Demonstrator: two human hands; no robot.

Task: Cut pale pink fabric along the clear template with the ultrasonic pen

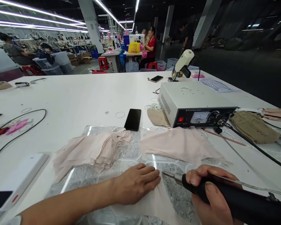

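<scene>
My left hand [140,184] lies palm down on a thin pale pink fabric piece [152,203], fingers flat and close together. In my right hand [213,190] is a handheld ultrasonic welder [234,200], a thick black handle with a narrow metal tip. The tip points left, just beside my left fingertips and close to the fabric's edge. Under the fabric is a grey speckled board [180,187] with a shiny clear surface. Beyond my left hand rests a layered stack of pink fabric pieces [95,150]. More pink fabric [178,143] is spread at the right.
A metal control box [196,100] with a dial stands at the right, a black cable [255,143] running from its front. A phone [132,119] lies beyond the board. A white device [20,178] sits at the left. Brown patterns [255,126] lie far right. People work behind the table.
</scene>
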